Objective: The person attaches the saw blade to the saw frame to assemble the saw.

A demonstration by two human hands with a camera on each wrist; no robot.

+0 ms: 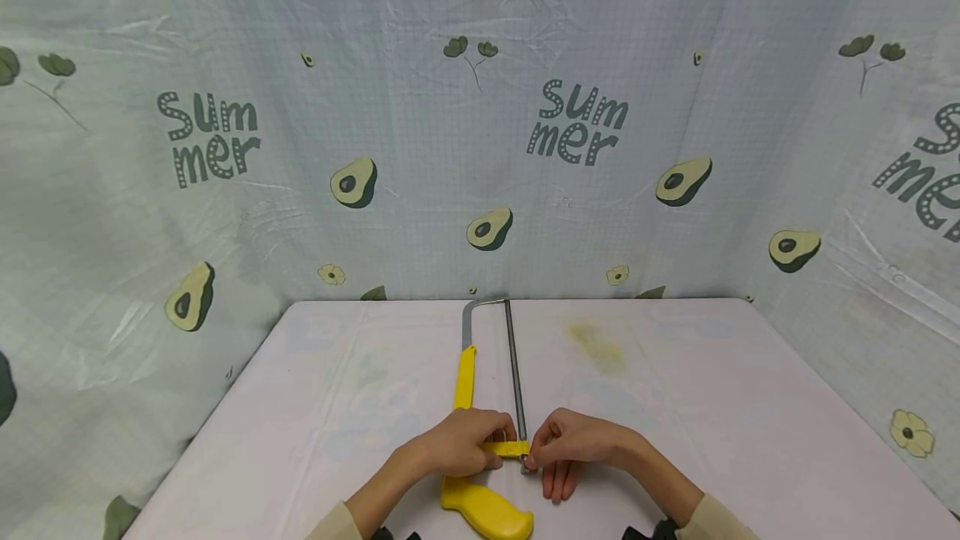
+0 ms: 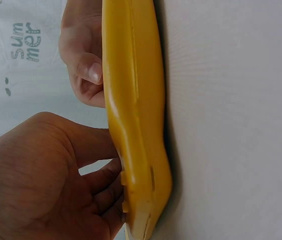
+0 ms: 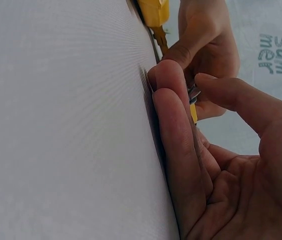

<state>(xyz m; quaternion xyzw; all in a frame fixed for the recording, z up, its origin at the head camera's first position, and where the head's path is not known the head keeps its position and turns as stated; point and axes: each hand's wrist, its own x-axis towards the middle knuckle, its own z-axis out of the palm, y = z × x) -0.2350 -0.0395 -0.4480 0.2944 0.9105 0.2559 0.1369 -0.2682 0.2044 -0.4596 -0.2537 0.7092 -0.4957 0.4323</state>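
A hacksaw [image 1: 465, 377] lies flat on the table, its yellow handle [image 1: 491, 513] toward me and its grey bow at the far end. The blade [image 1: 514, 365] runs along the right side. My left hand [image 1: 459, 442] grips the yellow crosspiece [image 1: 507, 449] near the blade's close end. With thumb and finger, my right hand [image 1: 581, 442] pinches the small metal fitting [image 1: 524, 465] at that end; its other fingers rest by the tabletop. In the left wrist view the handle [image 2: 136, 110] hides much of the fingers' contact. The right fingers [image 3: 178, 130] partly cover the fitting in the right wrist view.
The table [image 1: 660, 390] has a pale covering with a yellowish stain [image 1: 596, 347] beyond the right hand. A sheet [image 1: 420, 132] printed with avocados and lettering hangs behind the table and along both sides.
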